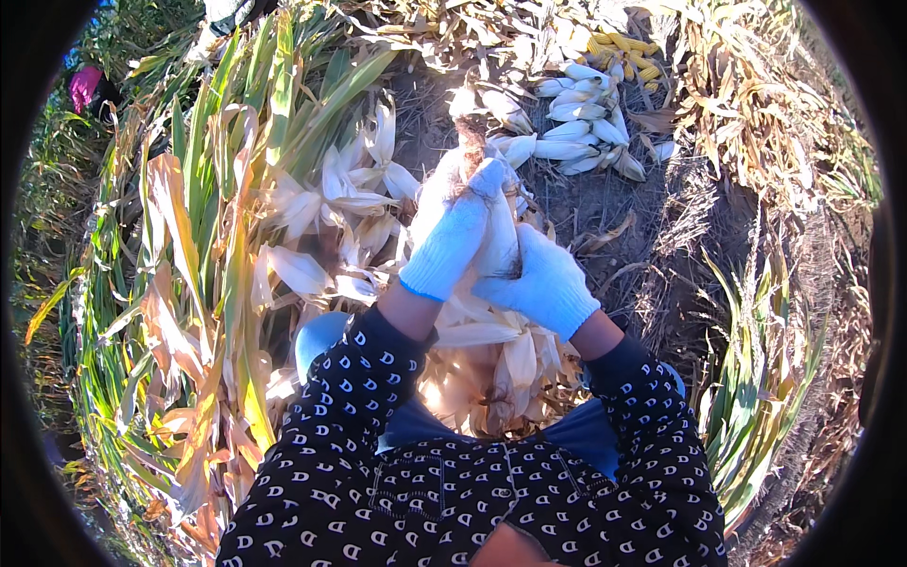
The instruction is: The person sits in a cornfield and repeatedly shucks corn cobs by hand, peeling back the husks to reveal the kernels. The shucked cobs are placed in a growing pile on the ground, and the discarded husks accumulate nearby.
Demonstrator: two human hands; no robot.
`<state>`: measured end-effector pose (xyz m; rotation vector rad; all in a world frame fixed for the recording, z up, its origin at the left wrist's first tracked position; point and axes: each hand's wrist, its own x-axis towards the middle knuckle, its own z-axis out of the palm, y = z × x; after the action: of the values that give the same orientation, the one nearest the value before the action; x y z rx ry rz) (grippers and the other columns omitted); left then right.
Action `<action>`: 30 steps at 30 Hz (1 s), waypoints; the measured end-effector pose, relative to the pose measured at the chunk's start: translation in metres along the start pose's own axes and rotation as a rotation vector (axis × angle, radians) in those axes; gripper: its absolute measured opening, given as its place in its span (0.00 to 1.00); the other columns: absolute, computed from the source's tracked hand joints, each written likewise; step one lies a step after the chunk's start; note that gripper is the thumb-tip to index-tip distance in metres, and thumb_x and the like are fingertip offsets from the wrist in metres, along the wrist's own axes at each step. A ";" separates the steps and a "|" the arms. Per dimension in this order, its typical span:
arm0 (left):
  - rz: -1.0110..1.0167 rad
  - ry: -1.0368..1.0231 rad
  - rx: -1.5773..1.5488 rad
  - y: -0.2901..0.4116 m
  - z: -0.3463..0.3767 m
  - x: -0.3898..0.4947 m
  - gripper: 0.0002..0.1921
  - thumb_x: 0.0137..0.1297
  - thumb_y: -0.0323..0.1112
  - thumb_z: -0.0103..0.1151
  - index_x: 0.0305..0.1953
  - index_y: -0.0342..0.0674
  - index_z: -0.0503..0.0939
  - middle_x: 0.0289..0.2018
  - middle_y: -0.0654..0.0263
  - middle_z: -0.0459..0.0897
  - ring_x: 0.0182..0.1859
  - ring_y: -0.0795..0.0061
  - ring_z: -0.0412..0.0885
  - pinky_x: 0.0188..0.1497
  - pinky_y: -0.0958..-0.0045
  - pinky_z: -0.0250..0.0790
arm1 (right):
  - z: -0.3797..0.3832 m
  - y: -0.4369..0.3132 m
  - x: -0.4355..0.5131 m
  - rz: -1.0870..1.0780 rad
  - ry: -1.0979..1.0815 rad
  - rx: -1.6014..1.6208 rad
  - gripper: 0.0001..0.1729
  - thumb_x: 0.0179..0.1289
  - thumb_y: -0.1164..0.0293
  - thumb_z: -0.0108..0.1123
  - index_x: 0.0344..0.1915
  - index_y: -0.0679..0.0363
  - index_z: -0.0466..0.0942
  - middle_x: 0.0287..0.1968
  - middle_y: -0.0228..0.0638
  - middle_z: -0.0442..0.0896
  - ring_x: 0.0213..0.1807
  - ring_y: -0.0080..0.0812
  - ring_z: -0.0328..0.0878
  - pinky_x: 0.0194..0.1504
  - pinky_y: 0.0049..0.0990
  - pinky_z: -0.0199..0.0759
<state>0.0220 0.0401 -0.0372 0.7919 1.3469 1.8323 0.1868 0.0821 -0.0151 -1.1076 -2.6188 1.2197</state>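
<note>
I hold an ear of corn (499, 244), still wrapped in pale husk, in front of my body between both hands. My left hand (453, 237), in a white knit work glove with a blue edge, grips its upper part, where brown corn silk (471, 152) hangs out. My right hand (545, 280), in a matching glove, holds the lower part with the thumb pointing left. Loose dry husks (521, 354) lie below my hands, between my knees. Left of my hands are more pale husks (347, 184); any ears inside them cannot be told.
Several husk-covered ears (581, 131) lie in a pile ahead to the right. Behind them are bare yellow cobs (634, 53). Cut corn stalks (205, 212) heap along my left, with more stalks (751, 375) at right. Something pink (85, 88) shows at the far left.
</note>
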 end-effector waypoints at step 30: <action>-0.120 0.401 -0.816 0.008 0.023 0.030 0.23 0.87 0.49 0.38 0.40 0.39 0.76 0.32 0.64 0.78 0.34 0.70 0.75 0.42 0.67 0.73 | 0.038 0.015 0.023 -0.067 0.089 1.229 0.34 0.67 0.72 0.73 0.68 0.68 0.67 0.59 0.38 0.80 0.59 0.28 0.80 0.62 0.29 0.76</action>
<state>0.0225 0.0754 -0.0215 -0.0860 0.7023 2.2470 0.1662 0.0781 -0.0573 -0.7206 -1.2730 2.1350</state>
